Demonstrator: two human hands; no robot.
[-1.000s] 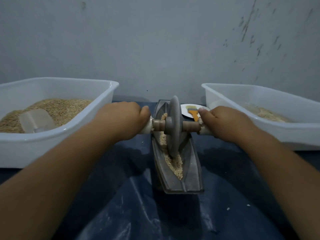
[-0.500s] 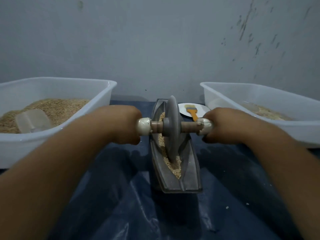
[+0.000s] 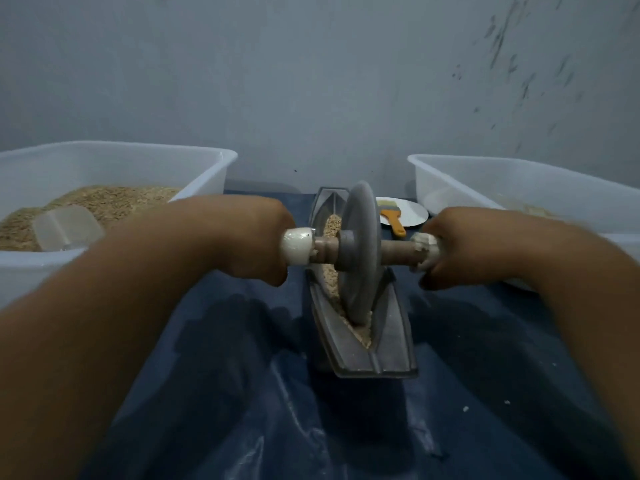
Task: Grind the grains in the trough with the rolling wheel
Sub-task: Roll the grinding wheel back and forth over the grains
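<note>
As the wheel came back toward the person w/ both arms pulling, the scene changed little around it: the left tub (image 3: 207,168), w/ grain and a clear scoop (image 3: 65,226) in it, and the right tub (image 3: 519,174) stay at each side on the blue sheet (image 3: 485,375). The trough (image 3: 391,344) lies between them, lengthwise. The rolling wheel (image 3: 358,251) now stands near the close end of it, vs. more in the middle 1 s ago. The left hand (image 3: 242,237) is clenched round the white handle end of the axle, the right hand (image 3: 467,244) grasps the other end. The grains (image 3: 332,226) lie in the groove, mostly behind the wheel and a little in front. I judge this stroke is almost finished, so a push fwd comes next; many grains look whole. A brush (image 3: 393,220) lies on a small plate (image 3: 412,213) behind.
</note>
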